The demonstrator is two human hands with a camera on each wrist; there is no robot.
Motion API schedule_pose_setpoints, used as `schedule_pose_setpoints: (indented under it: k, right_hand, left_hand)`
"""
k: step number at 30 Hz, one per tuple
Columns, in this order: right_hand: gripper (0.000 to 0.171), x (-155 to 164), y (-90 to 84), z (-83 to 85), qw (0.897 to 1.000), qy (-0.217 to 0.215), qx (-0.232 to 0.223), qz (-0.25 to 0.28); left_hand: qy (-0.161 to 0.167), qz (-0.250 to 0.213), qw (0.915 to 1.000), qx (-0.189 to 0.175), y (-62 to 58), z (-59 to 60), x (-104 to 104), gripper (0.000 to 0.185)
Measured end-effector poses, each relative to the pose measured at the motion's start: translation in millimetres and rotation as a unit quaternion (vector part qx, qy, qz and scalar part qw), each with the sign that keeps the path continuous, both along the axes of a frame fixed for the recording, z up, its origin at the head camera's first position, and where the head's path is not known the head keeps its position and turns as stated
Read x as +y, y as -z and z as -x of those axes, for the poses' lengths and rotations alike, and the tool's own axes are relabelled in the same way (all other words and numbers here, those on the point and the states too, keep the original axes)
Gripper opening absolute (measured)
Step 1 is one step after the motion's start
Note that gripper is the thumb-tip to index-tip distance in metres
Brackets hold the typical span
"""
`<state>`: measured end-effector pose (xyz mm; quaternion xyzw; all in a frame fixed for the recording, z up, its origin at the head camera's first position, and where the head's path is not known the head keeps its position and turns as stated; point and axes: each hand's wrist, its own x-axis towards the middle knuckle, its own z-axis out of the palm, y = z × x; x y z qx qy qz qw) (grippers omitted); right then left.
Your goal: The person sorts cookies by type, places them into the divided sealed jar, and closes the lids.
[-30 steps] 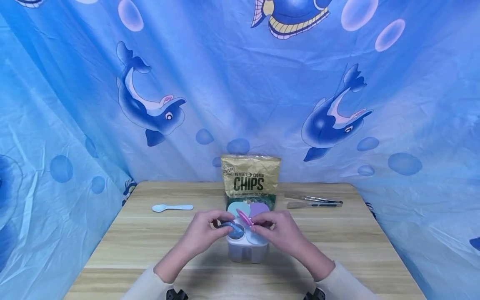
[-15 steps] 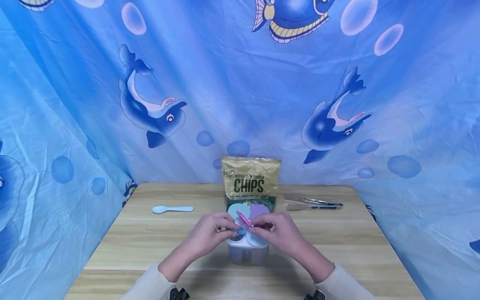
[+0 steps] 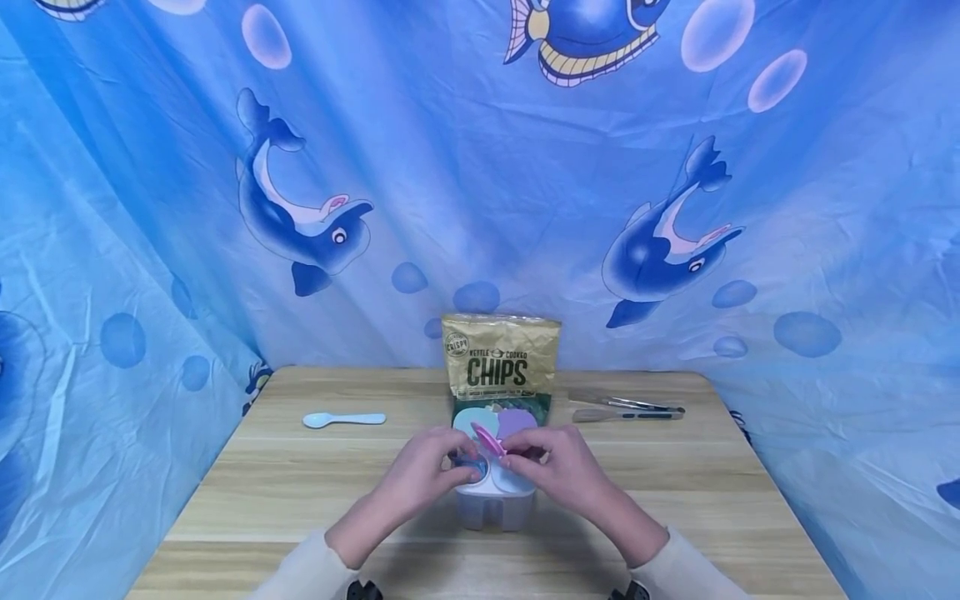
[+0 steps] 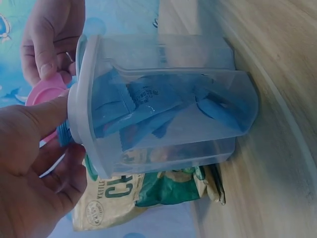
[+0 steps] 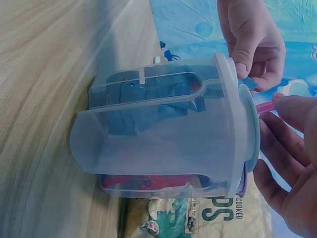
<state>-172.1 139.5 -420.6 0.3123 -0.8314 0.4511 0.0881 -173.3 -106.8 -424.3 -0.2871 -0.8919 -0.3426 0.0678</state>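
Observation:
A clear box (image 3: 495, 507) with a white top stands in the middle of the table. My right hand (image 3: 558, 462) pinches a pink lid (image 3: 486, 437), which is tilted up beside the round opening at front left. Thumb and fingers of my left hand (image 3: 423, 468) hold a small blue packet (image 4: 63, 133) at that opening, its serrated end showing under the thumb in the left wrist view. Several blue packets (image 4: 148, 99) lie inside that compartment. A mint lid (image 3: 474, 418), a purple lid (image 3: 517, 420) and a light blue lid (image 3: 512, 479) cover the other openings.
Behind the box stands a gold and green chips bag (image 3: 501, 354). A light blue spoon (image 3: 345, 419) lies to the left, and tongs (image 3: 630, 413) lie to the right. Something red (image 5: 148, 181) shows through another compartment. A blue sea-print curtain (image 3: 487, 167) hangs behind the table.
My left hand has moved slightly right and down with the blue packet, which has gone lower into the opening. The right hand keeps the pink lid raised in the same spot.

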Motion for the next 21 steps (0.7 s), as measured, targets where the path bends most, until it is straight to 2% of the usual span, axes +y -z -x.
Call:
schedule_pose_setpoints:
  k: [4,10,12,18,21]
  right_hand:
    - [0.015,-0.4,1.4,0.8,1.000,0.003,-0.002,-0.002]
    - [0.014,-0.6,0.1,1.5,1.000,0.006,-0.005,-0.002]
    - [0.015,-0.7,-0.4,1.4,1.000,0.004,-0.008,-0.002]
    - [0.015,-0.7,-1.8,0.7,1.000,0.004,-0.021,-0.001]
    - [0.014,-0.6,-1.8,0.9,1.000,0.004,-0.022,0.000]
  left_hand:
    - [0.002,-0.005,0.9997,0.024,1.7,-1.7,-4.2,0.007]
    - [0.031,0.044,0.9954,0.079,2.6,-0.7,-7.7,0.009]
    - [0.037,0.053,0.9941,0.087,2.2,-0.3,-8.7,0.008]
    - [0.065,0.083,0.9908,0.086,-1.8,-1.4,-9.9,0.006]
    - [0.070,0.079,0.9912,0.080,-3.1,-1.5,-9.7,0.007]
